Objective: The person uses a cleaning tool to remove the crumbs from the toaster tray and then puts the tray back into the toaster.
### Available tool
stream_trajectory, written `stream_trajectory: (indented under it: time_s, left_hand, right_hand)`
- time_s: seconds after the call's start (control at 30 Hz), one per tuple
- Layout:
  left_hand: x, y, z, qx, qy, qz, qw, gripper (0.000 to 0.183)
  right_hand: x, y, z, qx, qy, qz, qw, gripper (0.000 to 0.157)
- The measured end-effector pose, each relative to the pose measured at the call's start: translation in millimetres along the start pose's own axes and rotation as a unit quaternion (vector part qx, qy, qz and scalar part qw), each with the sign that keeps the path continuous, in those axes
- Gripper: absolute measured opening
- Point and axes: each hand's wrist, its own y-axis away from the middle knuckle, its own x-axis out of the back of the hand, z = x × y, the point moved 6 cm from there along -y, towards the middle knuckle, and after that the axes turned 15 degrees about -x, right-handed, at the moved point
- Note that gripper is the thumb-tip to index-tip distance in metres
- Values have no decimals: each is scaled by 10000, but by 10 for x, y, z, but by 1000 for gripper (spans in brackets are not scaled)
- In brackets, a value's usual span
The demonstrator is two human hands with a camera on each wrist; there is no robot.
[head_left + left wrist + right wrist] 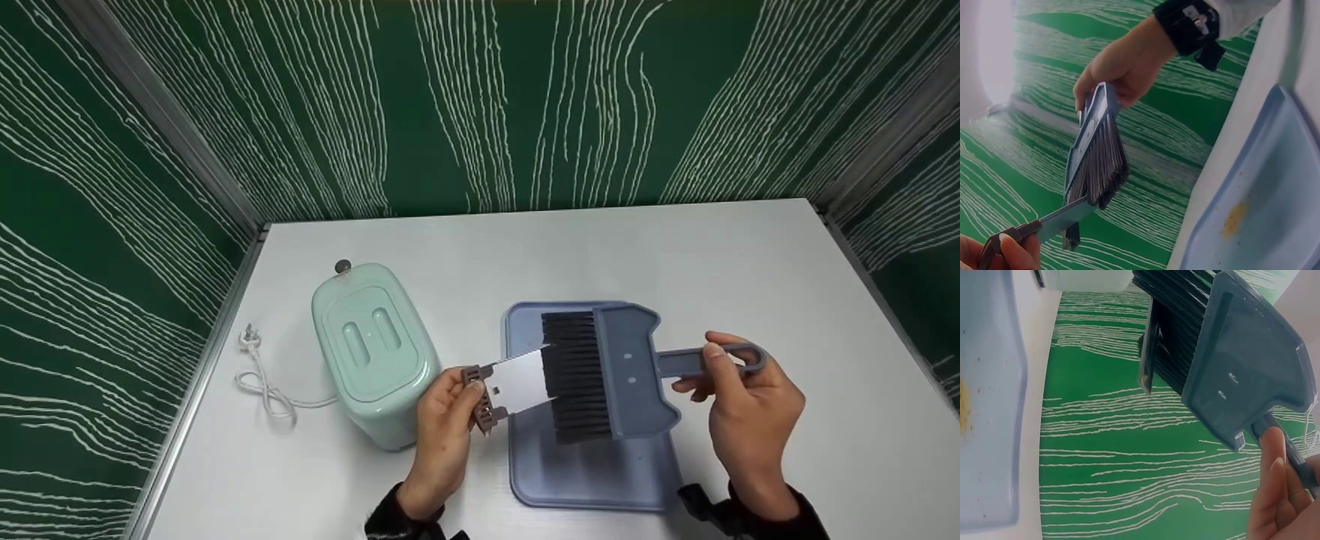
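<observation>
My left hand [444, 427] pinches the brown slotted end of a flat metal crumb tray [519, 381], holding it out over a blue tray [592, 480]. The handle of a blue-grey brush [636, 367] is in my right hand [754, 409], gripped between thumb and fingers. Its dark bristles [1107, 163] lie against the crumb tray's far end and hide part of it. In the left wrist view, yellowish crumbs [1234, 219] are scattered on the blue tray below. Beside my left hand stands a mint-green toaster [379, 345] with a lid on top.
The toaster's white cord and plug [259, 367] lie on the white table [465, 262] at the left. Green walls [450, 112] with white lines rise behind the table and at both sides.
</observation>
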Motion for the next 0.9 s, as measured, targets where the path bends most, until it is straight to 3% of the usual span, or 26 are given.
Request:
stream_trajectory:
  time_s: [0.43, 0.63, 0.9]
  left_hand:
    - [34, -21, 23, -159, -157, 41, 9997, 16]
    - [29, -23, 28, -199, -100, 14, 9998, 16]
    - [31, -28, 25, -176, -49, 62, 9998, 16]
  right_hand:
    - [178, -110, -42, -178, -126, 671, 9975, 15]
    - [224, -133, -56, -202, 181, 949, 9951, 14]
    - [256, -147, -63, -143, 36, 1051, 9943, 13]
